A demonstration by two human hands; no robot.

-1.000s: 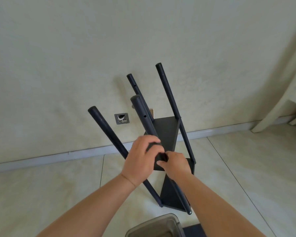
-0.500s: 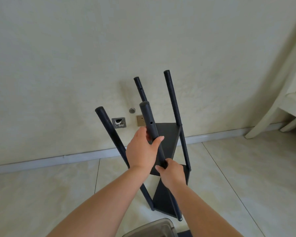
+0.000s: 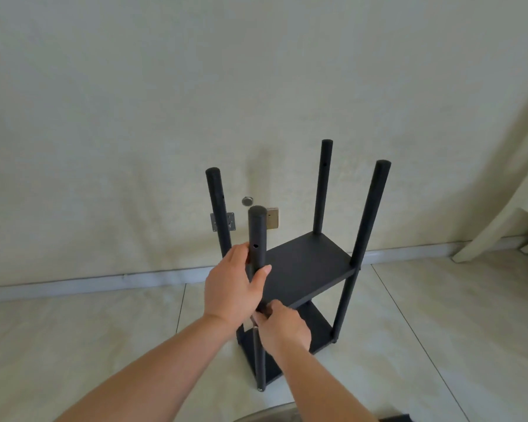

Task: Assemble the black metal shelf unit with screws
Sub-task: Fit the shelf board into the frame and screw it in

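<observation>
The black metal shelf unit [image 3: 305, 266] stands upright on the tiled floor near the wall, with several round posts rising above its upper shelf and a lower shelf [image 3: 317, 324] beneath. My left hand [image 3: 232, 284] grips the near post [image 3: 257, 236] just below a small screw hole. My right hand [image 3: 282, 327] is curled at the near corner of the upper shelf where it meets that post, pinching a thin silvery tool [image 3: 254, 325] whose shaft shows below the fingers. No screw is visible.
The wall behind carries a metal plate [image 3: 230, 225], a round cap [image 3: 248, 201] and a brass-coloured cover [image 3: 272, 222]. A pale chair or table leg [image 3: 500, 214] slants at the right edge. A grey container rim [image 3: 265, 417] shows at the bottom.
The shelf unit has swung from a tilt to standing upright and turned, showing the upper shelf's flat top. My left hand stays on the near post; my right hand stays at the shelf corner.
</observation>
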